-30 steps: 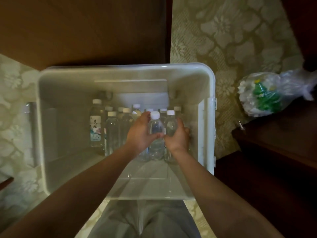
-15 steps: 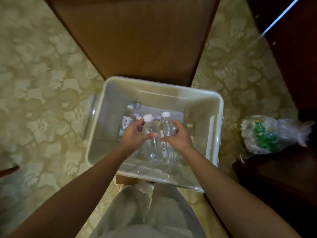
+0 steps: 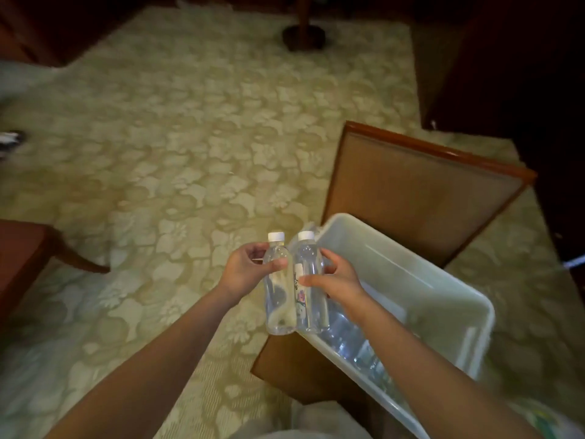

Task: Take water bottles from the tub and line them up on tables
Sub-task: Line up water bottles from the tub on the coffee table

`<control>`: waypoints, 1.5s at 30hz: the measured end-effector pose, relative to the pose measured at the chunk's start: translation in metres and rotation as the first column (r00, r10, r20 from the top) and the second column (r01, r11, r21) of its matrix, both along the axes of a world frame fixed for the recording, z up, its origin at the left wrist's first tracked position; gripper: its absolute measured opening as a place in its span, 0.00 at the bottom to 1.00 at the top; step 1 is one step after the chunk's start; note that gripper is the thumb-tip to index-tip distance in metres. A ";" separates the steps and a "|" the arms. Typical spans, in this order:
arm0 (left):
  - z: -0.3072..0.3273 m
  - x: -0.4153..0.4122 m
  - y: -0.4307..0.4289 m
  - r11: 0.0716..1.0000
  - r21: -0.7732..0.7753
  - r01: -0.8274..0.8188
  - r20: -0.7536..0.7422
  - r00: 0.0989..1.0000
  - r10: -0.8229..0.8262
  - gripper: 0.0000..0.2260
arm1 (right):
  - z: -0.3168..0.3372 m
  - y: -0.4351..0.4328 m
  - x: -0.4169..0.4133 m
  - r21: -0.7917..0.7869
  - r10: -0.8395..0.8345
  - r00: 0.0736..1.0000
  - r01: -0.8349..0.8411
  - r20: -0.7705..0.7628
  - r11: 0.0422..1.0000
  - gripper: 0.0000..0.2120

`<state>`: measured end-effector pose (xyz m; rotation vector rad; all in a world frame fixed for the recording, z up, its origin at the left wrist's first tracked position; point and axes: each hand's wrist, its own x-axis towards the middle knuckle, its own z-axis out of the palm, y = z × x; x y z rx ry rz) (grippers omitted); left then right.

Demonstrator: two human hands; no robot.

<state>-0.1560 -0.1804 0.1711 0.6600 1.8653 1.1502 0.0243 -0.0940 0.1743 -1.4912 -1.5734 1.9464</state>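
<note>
My left hand (image 3: 245, 269) is wrapped round the left bottle (image 3: 278, 299) just below its shoulder, thumb across the front and fingers behind. My right hand (image 3: 335, 280) holds the right bottle (image 3: 311, 293) the same way, thumb pressing near the label, fingers curled over the far side. Both grips are closed snugly on the plastic. The two bottles stand upright and touch side by side, white caps up, held in the air over the near left edge of the tub (image 3: 399, 274). They are out of it, with the patterned carpet (image 3: 190, 153) below on the left. More bottles (image 3: 351, 340) lie low inside the tub, which sits on a wooden chair (image 3: 421, 198).

I judge these bottles to be full and sealed, so each has a fair weight for its size, and thin clear walls that give if I squeeze hard. The plastic looks smooth and may be slick. High up by the shoulder seems the right place to hold, where the body narrows and the wall is stiffer — a pinch at the cap alone would let the bottle swing. The label is a softer spot, so I would keep most of the pressure off it.

A dark wooden piece (image 3: 19, 248) shows at the left edge; I cannot tell whether it is a table.
</note>
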 end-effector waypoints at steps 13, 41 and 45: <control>0.080 -0.135 -0.295 0.856 0.170 -0.489 -0.095 0.856 0.508 0.17 | 0.078 -0.216 -0.194 0.145 0.502 0.854 -0.484 -0.133 0.863 0.35; 0.112 -0.289 -0.665 0.191 0.266 -0.945 -0.129 0.162 0.978 0.21 | 0.104 -0.555 -0.528 0.224 0.982 0.111 -0.964 -0.156 0.144 0.30; 0.117 -0.321 -0.688 0.111 0.265 -0.958 -0.148 0.073 0.986 0.19 | 0.102 -0.585 -0.582 0.236 0.987 0.016 -0.970 -0.162 0.055 0.32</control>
